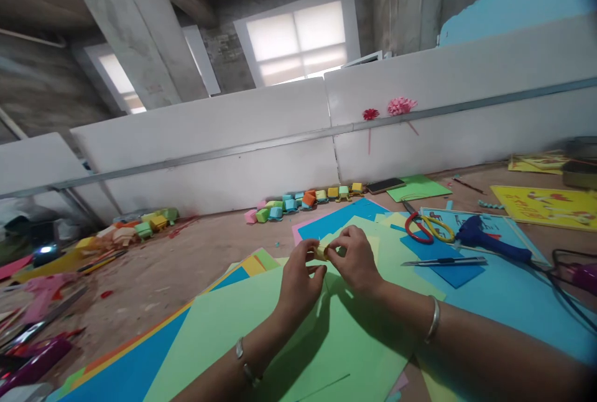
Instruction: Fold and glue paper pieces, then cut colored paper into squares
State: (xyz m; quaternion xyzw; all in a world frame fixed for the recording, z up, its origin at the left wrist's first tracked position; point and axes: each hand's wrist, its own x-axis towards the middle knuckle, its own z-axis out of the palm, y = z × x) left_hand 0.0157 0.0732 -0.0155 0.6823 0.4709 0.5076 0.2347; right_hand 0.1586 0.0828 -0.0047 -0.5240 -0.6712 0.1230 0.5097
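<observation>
Beyond the light green sheet (224,340) stands a bare concrete room, with two bright windows (298,35) showing and one thick concrete column (125,22) on the left. Nearer the sheet, white panels (209,122) run along the far edge of the desk (177,252), whose brown top is dusty and littered with scraps. The sheet itself lies over other coloured papers; blue and orange edges stick out on its left.

Both hands are above the sheet's far half. The right hand (357,259) is closed narrowly, pinching a small piece of paper; the left hand (301,277) has its fingertips on the other end, its thumb a little lower and apart.

Right of the sheet lie one dark blue glue gun (494,243), one cutter (443,262) across a dark blue card (459,274), and one pair of scissors (424,221) with one red and one yellow handle. Past the sheet's far end are one black phone (386,185) and two paper flowers on the panels, one red (370,114) and one pink (402,106). Folded paper blocks sit in two groups, a row (303,200) beyond the sheet and a heap (144,226) to its far left, too crowded to count surely.

Smallest is the yellow paper piece (321,252) between the hands, curled and partly hidden by fingers.
</observation>
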